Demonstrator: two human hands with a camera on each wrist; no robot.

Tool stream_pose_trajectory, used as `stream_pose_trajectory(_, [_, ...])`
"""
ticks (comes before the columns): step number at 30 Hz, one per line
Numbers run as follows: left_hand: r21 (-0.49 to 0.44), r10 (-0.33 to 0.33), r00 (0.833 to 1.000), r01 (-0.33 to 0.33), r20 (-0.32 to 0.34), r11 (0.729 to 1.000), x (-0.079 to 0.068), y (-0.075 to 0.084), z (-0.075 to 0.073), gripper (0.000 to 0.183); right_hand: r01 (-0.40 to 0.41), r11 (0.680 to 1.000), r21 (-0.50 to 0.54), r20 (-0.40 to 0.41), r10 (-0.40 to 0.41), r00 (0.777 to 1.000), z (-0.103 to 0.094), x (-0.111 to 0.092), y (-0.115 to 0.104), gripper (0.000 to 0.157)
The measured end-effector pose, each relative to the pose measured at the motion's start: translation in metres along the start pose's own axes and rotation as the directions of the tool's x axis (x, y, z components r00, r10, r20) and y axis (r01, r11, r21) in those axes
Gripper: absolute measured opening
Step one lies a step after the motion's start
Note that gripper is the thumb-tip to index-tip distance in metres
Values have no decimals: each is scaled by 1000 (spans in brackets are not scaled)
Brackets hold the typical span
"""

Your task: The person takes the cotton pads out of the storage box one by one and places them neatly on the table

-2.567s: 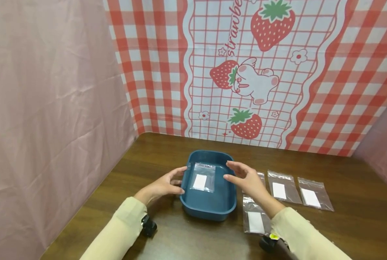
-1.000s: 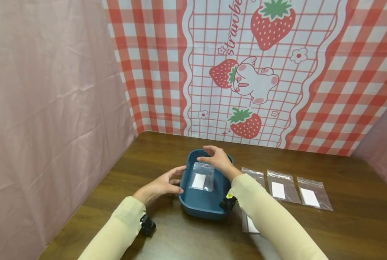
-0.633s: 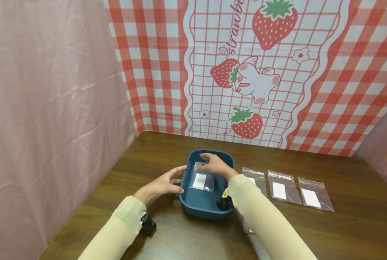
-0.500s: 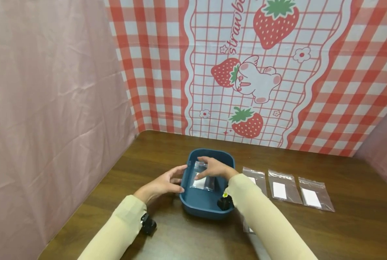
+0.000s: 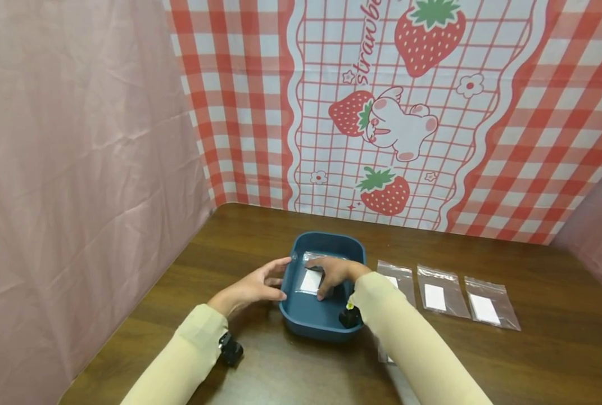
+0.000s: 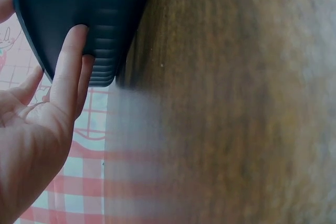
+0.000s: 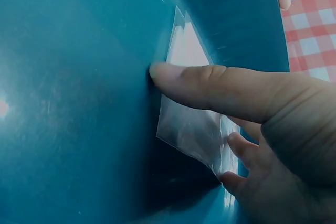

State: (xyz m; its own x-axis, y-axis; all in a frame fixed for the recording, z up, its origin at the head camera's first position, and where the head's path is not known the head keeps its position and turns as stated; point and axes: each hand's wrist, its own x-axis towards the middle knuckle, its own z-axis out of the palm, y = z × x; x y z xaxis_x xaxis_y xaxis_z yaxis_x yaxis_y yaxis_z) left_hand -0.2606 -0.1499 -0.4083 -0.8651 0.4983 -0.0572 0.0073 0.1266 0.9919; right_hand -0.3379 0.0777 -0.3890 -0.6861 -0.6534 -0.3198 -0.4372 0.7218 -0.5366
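A blue plastic bin point(image 5: 311, 318) stands on the wooden table. My left hand point(image 5: 252, 286) is at its left side, thumb and fingers spread; the left wrist view shows straight fingers point(image 6: 68, 72) against the outer wall. My right hand point(image 5: 336, 273) reaches down inside the bin and grips a clear zip bag point(image 5: 308, 284) holding a white card. In the right wrist view the thumb point(image 7: 210, 87) lies across the bag at one edge, with curled fingertips at the opposite edge. The bag bends between them, and the hand hides part of it.
Right of the bin, several similar zip bags with white cards lie on the table, among them a middle one point(image 5: 442, 295) and a far right one point(image 5: 490, 306). The right sleeve point(image 5: 407, 332) covers part of another. A checked strawberry cloth point(image 5: 260, 140) hangs behind.
My right hand has moved left from the bin's right rim, then down over the bag, its thumb and fingers drawing closer around it. My left hand has stayed at the bin's side.
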Motion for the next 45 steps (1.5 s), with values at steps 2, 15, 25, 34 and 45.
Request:
stream_pose_trajectory(2, [2,-6,1000,6,-3,1000,0,0,0,80,7,1000,-23,-3,-7,1000,0,0,0,79])
stream_pose_trajectory(15, [1,-14,1000,14,5,1000,0,1,1,80,-47,998,-30,-39,46,998,-2,-5,-4,64])
stream_pose_trajectory(25, [0,-24,1000,24,4,1000,0,2,1,80,-44,998,-54,-127,37,991,-5,-4,-5,62])
stream_pose_trajectory(34, [-2,-22,1000,22,10,1000,1,1,0,81,-12,999,-31,-185,6,983,-12,-11,-10,60])
stream_pose_trajectory(45, [21,-39,999,39,-16,999,1,1,1,80,59,997,-43,-221,-67,973,-24,-20,-19,60])
